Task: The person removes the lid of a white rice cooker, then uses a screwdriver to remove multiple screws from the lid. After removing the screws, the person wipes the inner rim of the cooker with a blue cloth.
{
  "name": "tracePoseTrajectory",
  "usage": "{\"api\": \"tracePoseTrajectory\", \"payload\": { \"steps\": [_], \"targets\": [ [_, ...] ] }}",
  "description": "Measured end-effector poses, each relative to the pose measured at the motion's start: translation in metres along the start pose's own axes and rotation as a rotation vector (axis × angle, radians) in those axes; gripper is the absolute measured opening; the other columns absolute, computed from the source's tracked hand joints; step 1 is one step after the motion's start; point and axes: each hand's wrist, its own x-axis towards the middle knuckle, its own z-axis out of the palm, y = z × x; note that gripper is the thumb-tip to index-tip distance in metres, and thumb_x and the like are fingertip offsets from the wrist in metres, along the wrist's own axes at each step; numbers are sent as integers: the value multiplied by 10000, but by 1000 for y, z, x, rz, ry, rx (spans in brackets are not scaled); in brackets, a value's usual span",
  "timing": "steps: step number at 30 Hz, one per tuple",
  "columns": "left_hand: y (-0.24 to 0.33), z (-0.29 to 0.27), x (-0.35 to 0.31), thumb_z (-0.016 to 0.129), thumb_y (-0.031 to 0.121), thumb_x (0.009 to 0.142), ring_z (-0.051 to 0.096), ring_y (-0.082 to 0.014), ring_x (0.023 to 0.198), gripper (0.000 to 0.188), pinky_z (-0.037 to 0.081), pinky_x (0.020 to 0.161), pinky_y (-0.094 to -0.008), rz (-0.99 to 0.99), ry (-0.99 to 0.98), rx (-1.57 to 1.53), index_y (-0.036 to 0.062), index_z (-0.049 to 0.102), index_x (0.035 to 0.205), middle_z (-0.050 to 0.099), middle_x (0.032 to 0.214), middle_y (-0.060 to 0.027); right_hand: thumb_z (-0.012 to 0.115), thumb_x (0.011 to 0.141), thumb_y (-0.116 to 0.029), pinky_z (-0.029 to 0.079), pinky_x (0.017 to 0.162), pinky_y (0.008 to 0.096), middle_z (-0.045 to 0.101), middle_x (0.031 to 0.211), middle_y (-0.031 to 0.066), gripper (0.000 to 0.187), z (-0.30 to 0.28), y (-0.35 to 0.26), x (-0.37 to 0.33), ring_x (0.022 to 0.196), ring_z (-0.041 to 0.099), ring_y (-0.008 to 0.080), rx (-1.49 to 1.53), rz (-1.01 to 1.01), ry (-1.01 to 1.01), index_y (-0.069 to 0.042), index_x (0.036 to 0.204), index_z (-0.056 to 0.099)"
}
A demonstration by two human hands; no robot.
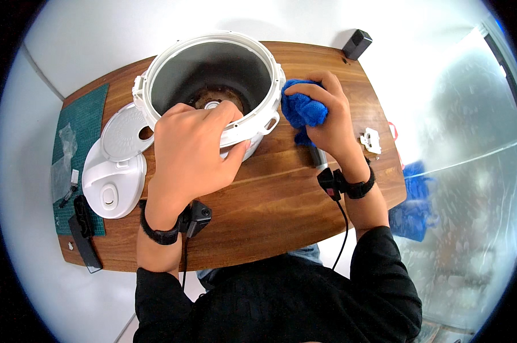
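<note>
A white rice cooker body stands tilted toward me on the table, its grey inside open and its bottom stained brown. My left hand grips the near rim, fingers over the edge and thumb on the outer wall. In my right hand is a bunched blue cloth, held up close to the cooker's right side; whether it touches the wall I cannot tell. To the left lies the white lid, with a round pale plate that has a dark hole.
A green cutting mat at the left carries a clear plastic bag and black items. A dark box stands at the far right corner. Under my right wrist lies a grey cylindrical thing, with a white plastic part farther right.
</note>
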Motion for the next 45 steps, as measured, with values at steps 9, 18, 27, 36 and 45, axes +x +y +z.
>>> {"api": "tracePoseTrajectory", "payload": {
  "steps": [9,18,27,36,45],
  "targets": [
    [3,-2,1,830,173,693,667,-310,657,243,455,697,-398,-24,-9,-11,119,655,853,699,716,-91,783,628,39,495,906,437,621,1060,129,490,-8,-1,9,1034,595,360,49,-14,37,-149,1079,754],
    [6,-4,4,818,159,672,659,-273,591,229,472,660,-364,11,1,57,118,663,835,691,667,-78,804,654,-37,493,887,445,612,1038,128,450,-2,2,7,1002,583,361,-3,-108,18,-153,1085,748],
    [3,-1,4,830,164,665,657,-271,589,244,473,664,-358,27,9,65,125,665,840,688,664,-69,786,647,-44,488,872,466,610,1030,121,450,1,0,5,992,582,368,-36,-136,66,-156,1080,734],
    [5,-2,4,837,156,666,665,-269,608,261,477,677,-361,21,0,79,123,669,863,696,683,-62,767,656,-26,479,840,463,586,1000,117,446,0,-17,-5,965,574,368,39,-144,40,-151,1082,726],
    [4,-1,3,839,153,659,655,-276,597,268,470,667,-360,23,9,74,124,664,860,686,672,-69,779,664,-44,478,869,462,605,1072,131,430,2,-16,-5,1021,579,369,-6,-143,33,-151,1077,718]
  ]
}}
